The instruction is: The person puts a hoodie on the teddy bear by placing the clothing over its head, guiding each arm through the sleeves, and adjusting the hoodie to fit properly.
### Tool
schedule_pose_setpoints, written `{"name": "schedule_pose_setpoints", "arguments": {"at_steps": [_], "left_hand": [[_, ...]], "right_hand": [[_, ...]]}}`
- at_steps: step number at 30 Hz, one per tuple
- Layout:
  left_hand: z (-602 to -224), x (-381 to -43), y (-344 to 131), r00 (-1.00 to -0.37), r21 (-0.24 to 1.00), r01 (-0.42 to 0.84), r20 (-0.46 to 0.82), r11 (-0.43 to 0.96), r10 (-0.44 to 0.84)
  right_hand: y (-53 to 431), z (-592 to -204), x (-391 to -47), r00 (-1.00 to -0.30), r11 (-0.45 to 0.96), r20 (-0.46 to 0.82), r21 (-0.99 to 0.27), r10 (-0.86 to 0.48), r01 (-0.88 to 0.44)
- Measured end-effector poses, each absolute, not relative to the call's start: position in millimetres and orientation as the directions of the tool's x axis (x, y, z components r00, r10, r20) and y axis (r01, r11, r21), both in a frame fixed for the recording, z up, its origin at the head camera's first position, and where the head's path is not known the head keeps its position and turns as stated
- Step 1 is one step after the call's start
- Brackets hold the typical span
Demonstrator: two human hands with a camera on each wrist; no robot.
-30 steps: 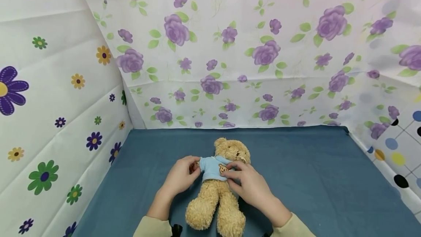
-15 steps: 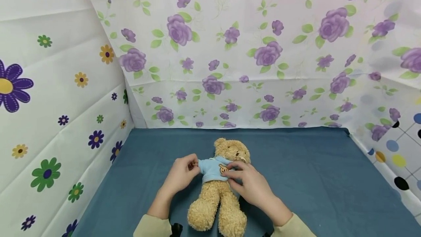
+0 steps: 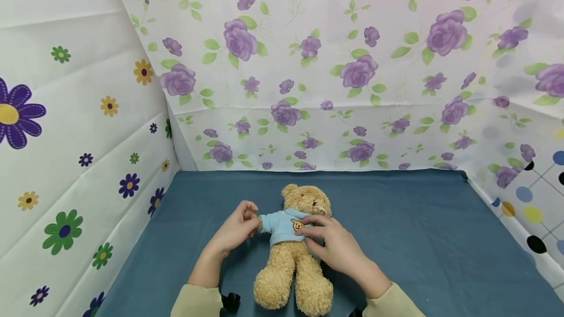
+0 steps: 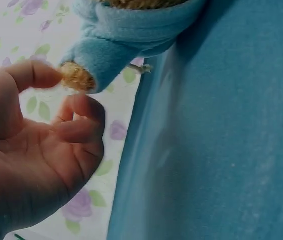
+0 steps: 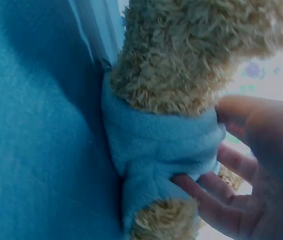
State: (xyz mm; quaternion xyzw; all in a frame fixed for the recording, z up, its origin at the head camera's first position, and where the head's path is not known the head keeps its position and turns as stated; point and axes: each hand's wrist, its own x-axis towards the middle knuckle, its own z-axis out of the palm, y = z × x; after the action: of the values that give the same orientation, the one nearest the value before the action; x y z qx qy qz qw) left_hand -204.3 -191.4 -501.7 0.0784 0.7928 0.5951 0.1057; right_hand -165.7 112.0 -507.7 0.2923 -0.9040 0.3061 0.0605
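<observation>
A tan plush teddy bear (image 3: 283, 268) in a light blue shirt (image 3: 282, 226) with a small bear-face patch lies on its back, its head toward the rear wall. My left hand (image 3: 235, 226) pinches the furry end of the bear's arm on the left side. Thumb and fingertips meet that paw (image 4: 77, 77) in the left wrist view, just outside the blue sleeve. On the bear's chest rests my right hand (image 3: 335, 243), fingers fairly straight and spread over the shirt. Its thumb lies by the shirt hem in the right wrist view, where the bear's other sleeve also shows.
Under the bear is a blue cloth-covered table (image 3: 418, 238). A white floral sheet (image 3: 326, 62) rises behind it, with another flowered sheet (image 3: 88, 126) at the left. A dotted sheet (image 3: 542, 199) hangs at the right edge.
My left hand has moved left with the bear's paw, so the arm is stretched out more. The bear's head and body have shifted slightly left. My right hand has stayed on the chest.
</observation>
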Motion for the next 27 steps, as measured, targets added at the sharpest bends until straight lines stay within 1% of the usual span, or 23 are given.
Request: {"name": "schedule_pose_setpoints", "arguments": {"at_steps": [2, 4, 6, 9, 12, 15, 18, 22, 27], "left_hand": [[-495.8, -201.4, -190.8, -0.968, 0.945, 0.058, -0.026, 0.321, 0.251], [-489.1, -197.1, -188.5, -0.956, 0.928, 0.140, 0.035, 0.347, 0.293], [-482.9, -192.1, -185.4, -0.924, 0.910, 0.221, 0.082, 0.349, 0.373], [-478.2, -187.1, -178.3, -0.862, 0.869, 0.321, 0.104, 0.376, 0.496], [-479.0, -184.5, -171.2, -0.837, 0.828, 0.369, 0.098, 0.423, 0.539], [-481.3, -183.2, -165.8, -0.842, 0.801, 0.381, 0.094, 0.462, 0.532], [-482.4, -182.7, -161.9, -0.838, 0.777, 0.394, 0.083, 0.491, 0.540], [-483.4, -182.5, -157.1, -0.827, 0.710, 0.438, 0.078, 0.551, 0.557], [-487.8, -182.0, -153.7, -0.806, 0.628, 0.513, 0.118, 0.585, 0.580]], "right_hand": [[113.2, -504.9, -164.9, -0.824, 0.628, 0.255, -0.546, -0.507, -0.555], [113.0, -501.8, -163.9, -0.832, 0.620, 0.230, -0.574, -0.505, -0.535], [111.0, -498.9, -162.4, -0.851, 0.622, 0.226, -0.598, -0.474, -0.505], [105.8, -495.9, -159.9, -0.893, 0.660, 0.251, -0.605, -0.374, -0.446], [101.2, -494.5, -156.5, -0.931, 0.723, 0.249, -0.586, -0.268, -0.365], [100.2, -494.6, -154.6, -0.944, 0.750, 0.222, -0.575, -0.243, -0.328], [102.9, -495.3, -155.3, -0.928, 0.716, 0.191, -0.593, -0.319, -0.368], [110.0, -496.9, -160.5, -0.868, 0.614, 0.127, -0.658, -0.480, -0.436], [115.8, -497.4, -165.2, -0.795, 0.518, -0.002, -0.760, -0.606, -0.393]]}}
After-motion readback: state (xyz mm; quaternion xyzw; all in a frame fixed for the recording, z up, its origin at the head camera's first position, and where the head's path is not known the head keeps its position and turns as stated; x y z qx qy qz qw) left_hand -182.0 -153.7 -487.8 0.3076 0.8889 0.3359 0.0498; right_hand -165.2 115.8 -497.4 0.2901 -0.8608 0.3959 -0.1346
